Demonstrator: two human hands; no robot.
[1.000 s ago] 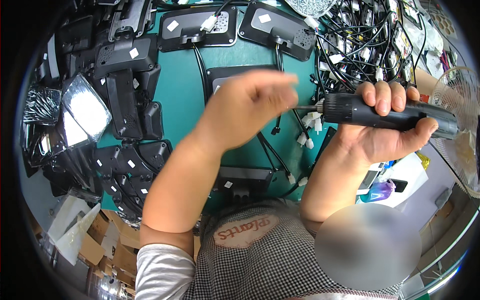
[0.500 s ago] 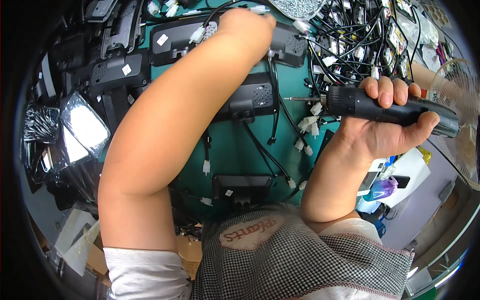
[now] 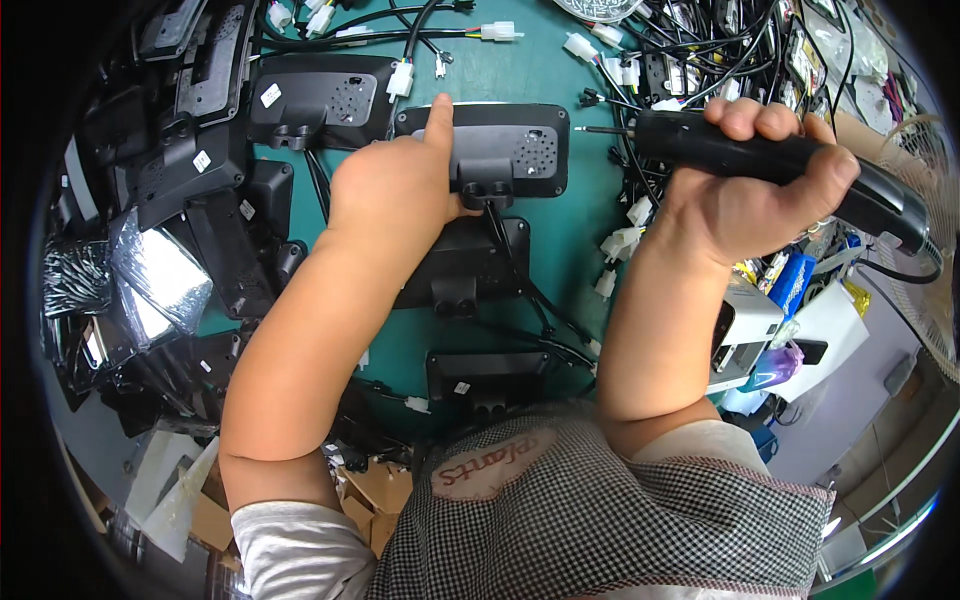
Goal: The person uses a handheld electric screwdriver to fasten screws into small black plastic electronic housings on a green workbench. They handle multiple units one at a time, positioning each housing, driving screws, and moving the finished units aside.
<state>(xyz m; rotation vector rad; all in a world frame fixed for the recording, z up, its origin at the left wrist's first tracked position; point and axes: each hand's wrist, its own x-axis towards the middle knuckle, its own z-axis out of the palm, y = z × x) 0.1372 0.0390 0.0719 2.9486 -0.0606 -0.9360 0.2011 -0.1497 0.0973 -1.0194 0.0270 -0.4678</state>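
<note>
While, in the head view, the right hand wraps its fingers around a black driver, the left hand clamps the left end of a black panel, index finger at its upper edge. The panel (whether lifted or resting cannot be told) is over the green table, between two more panels. The driver's bit points left, near the panel but apart.
</note>
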